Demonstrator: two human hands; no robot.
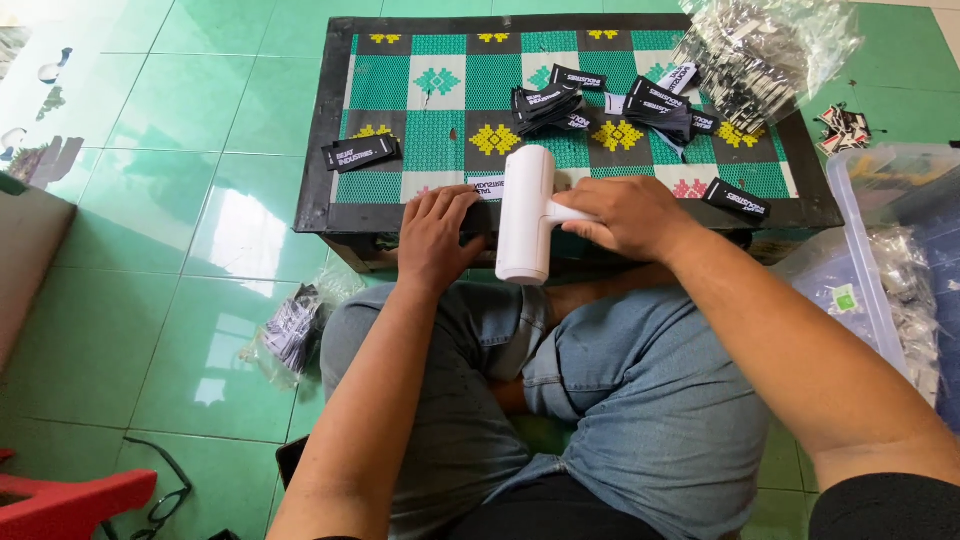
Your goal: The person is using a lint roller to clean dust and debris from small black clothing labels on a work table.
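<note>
Two hands work at the near edge of a low table (330,215) covered with a green patterned mat. The right hand (625,215) is closed around the handle of a white handheld device (526,215), whose barrel stands between the hands and overhangs the table edge toward the lap. The left hand (437,235) lies flat, fingers spread, pressing a small label (488,187) just beyond its fingertips. Being so close to the edge, the label could slide off if the palm lifts, and the device could nip the nearby fingertips. Ahead of the hands lie piles of black labels (548,103); a bag of clear sleeves (760,55) crowds the far right, so the freest room is ahead and left.
</note>
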